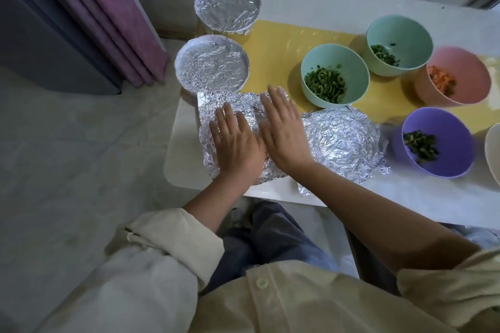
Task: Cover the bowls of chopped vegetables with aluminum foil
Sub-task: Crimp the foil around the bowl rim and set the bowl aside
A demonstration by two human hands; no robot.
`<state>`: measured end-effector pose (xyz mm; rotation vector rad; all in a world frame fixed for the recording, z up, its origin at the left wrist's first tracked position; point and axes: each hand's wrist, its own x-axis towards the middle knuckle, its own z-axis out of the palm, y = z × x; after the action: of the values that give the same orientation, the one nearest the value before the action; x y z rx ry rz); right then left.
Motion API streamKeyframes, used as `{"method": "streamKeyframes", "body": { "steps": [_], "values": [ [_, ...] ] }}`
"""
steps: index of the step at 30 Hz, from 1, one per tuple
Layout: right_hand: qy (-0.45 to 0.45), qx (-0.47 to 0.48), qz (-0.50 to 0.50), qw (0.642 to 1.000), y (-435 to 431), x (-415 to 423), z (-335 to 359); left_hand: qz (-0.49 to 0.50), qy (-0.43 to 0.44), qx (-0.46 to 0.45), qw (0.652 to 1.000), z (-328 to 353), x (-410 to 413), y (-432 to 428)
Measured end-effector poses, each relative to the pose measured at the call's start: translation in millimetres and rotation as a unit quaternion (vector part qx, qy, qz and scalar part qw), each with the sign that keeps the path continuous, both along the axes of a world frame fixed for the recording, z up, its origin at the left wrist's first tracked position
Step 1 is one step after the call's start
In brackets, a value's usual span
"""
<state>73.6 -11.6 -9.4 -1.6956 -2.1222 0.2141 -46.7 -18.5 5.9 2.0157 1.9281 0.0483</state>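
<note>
Fingers (276, 105) straight — flat on foil (216, 101)

A loose cream shirt (270, 308) has one pale round button (261, 283) on its front placket. Its sleeves (173, 246) are rolled into thick cuffs, well back from the left hand (238, 143) and right hand (286, 135). Dark blue trousers (270, 238) show behind both wrists.

Two foil-covered bowls (227, 5) (212, 65) sit left of the yellow mat (273, 57). A crinkly foil sheet (208, 105) and a round foil lump (343, 140) lie at its near edge. Two open green bowls (335, 59) (400, 32) and a pink bowl (465, 67) stand on it, and a purple bowl (443, 121) stands at its near edge.
</note>
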Motion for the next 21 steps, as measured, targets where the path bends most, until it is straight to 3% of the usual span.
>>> {"method": "streamKeyframes", "body": {
  "steps": [5, 8, 15, 21],
  "values": [
    [-0.072, -0.086, 0.043, 0.993, 11, 2, -23, -0.017, 0.047, 0.058, 0.997, -35, -13, -1],
    [-0.061, -0.086, 0.047, 0.993, 12, 4, -30, 0.000, 0.058, 0.083, 0.995, -42, -16, -3],
    [0.126, -0.064, -0.001, 0.990, 17, 9, -39, 0.078, -0.196, 0.153, 0.966, -53, -28, -5],
    [0.269, -0.139, -0.086, 0.949, 25, 13, -36, 0.121, -0.297, 0.155, 0.934, -58, -31, -4]
  ]
}}
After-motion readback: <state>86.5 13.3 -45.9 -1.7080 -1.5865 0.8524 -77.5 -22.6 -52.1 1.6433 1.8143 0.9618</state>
